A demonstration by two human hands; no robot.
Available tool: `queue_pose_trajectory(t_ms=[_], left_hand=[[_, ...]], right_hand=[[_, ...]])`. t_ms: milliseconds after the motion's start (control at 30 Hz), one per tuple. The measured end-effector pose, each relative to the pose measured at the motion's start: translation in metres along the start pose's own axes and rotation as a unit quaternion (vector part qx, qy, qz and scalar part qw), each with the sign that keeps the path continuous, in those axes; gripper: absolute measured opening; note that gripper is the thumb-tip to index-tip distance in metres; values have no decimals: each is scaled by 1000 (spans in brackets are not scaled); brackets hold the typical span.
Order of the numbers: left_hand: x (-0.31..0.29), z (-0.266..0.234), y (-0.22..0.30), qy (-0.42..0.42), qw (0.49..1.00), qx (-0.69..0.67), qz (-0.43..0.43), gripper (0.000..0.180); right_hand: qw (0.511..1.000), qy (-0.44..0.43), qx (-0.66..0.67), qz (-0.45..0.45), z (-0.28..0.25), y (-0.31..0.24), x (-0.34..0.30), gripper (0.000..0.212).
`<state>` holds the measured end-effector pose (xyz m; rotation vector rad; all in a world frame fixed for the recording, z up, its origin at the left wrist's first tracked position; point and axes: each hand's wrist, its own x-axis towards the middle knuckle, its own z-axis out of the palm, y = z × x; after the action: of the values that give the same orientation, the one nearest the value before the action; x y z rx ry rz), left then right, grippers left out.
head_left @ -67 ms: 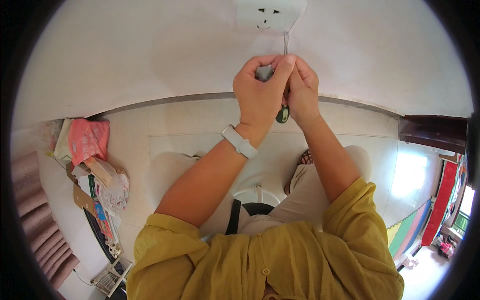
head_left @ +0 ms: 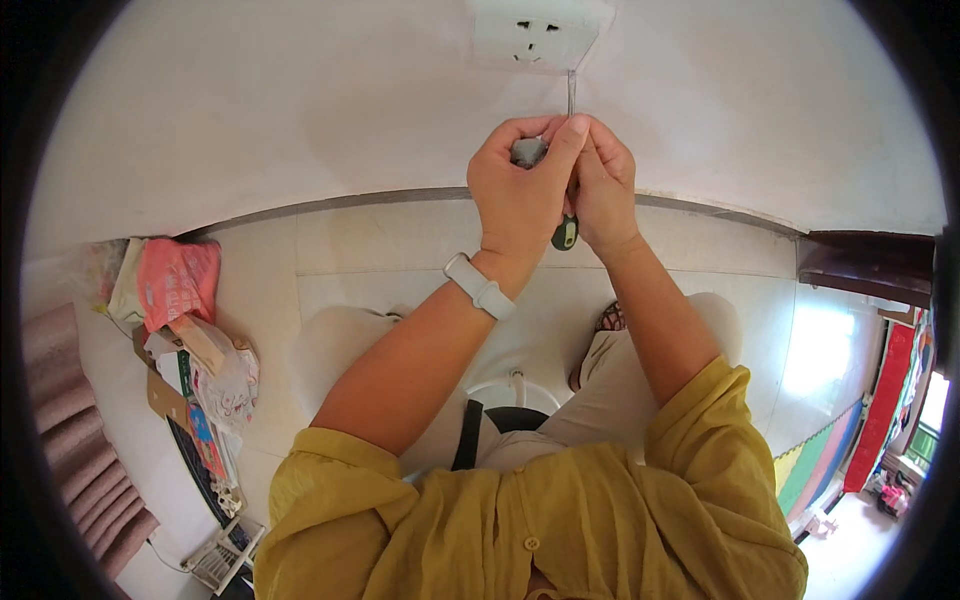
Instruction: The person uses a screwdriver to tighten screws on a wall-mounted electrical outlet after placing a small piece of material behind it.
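Note:
In front of me a white wall socket [head_left: 535, 40] is set in the wall. Just under its lower right edge stands the thin metal shaft of a screwdriver [head_left: 571, 95]; whether the tip touches the socket I cannot tell. My right hand [head_left: 606, 185] is closed round the screwdriver, whose dark green handle end [head_left: 565, 233] pokes out below the fingers. My left hand [head_left: 522, 190], with a pale watch on the wrist, presses against the right one, thumb at the shaft. In its curled fingers sits a small grey object [head_left: 528, 152], its kind unclear.
A dark skirting strip [head_left: 380, 195] runs between wall and pale tiled floor [head_left: 400, 280]. To the left lie a pink bag [head_left: 180, 280], a clear plastic bag [head_left: 225, 385] and cardboard. Dark wooden furniture [head_left: 865, 265] stands at the right. My knees are spread below my arms.

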<state>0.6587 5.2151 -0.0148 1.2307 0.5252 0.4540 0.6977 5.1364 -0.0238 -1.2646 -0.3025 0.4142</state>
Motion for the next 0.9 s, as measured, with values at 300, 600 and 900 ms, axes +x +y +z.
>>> queue_pose_trajectory(t_ms=[300, 600, 900], left_hand=[[3, 2, -1, -15, 998, -32, 42, 32], [1, 3, 6, -22, 999, -31, 15, 32], [1, 0, -5, -18, 1000, 3, 25, 29]], right_hand=[[999, -25, -10, -42, -1, -6, 5, 29], [999, -21, -10, -47, -2, -7, 6, 28], [1000, -18, -13, -20, 0, -6, 2, 27]])
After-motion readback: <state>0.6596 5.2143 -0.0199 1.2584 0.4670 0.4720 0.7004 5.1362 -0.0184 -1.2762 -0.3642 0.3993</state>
